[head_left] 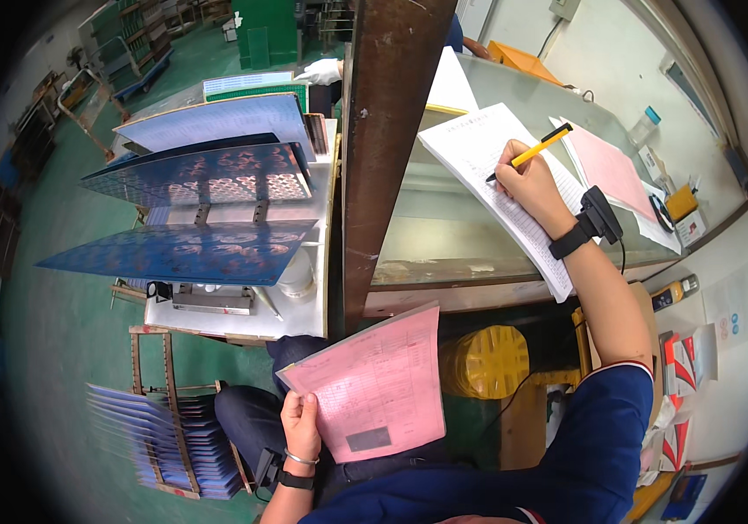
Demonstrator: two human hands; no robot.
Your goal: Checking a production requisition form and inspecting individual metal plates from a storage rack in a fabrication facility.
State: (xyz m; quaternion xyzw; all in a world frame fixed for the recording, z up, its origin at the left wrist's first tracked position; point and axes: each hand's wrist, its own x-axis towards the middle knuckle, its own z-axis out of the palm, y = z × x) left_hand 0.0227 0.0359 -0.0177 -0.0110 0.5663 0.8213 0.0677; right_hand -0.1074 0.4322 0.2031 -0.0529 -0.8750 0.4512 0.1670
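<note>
Left hand (pixel 301 426) pinches a pink sheet (pixel 384 380) by its left edge, thumb on top, tilted above the lap, presumably so the print stays uncovered and readable. Right hand (pixel 529 185) holds a yellow pen (pixel 542 147) in a writing grip over the thick paper stack (pixel 514 220), which overhangs the near edge of the glass-topped worktop (pixel 426 237), probably for easier reach. Farther right, another pink sheet (pixel 605 162) lies beside it, seemingly clear of the pen.
</note>
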